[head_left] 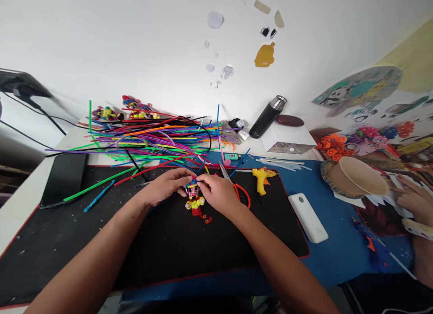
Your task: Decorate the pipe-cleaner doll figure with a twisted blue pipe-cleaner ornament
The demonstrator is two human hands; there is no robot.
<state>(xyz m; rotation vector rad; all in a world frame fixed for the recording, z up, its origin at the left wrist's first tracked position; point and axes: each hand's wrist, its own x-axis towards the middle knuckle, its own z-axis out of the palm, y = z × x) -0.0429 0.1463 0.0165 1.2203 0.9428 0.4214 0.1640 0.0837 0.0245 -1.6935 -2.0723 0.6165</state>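
Note:
A small pipe-cleaner doll (195, 201) with a blue top, a dark-and-pink face, yellow arms and red legs is over the black mat (162, 255). My left hand (169, 185) pinches the left side of its blue top. From the right, the fingers of my right hand (214, 190) are closed on the same blue top. Orange-handled scissors (241, 192) lie just beyond my right hand, blades pointing away. The yellow glue gun (262, 179) rests farther right on the mat.
A heap of colourful pipe cleaners (162, 136) spreads behind the mat. A phone (64, 178) lies left, a white power bank (307, 217) right. A black thermos (268, 117) leans near a white box (287, 140). Another person's hand (416, 199) is at far right, by a bowl (361, 176).

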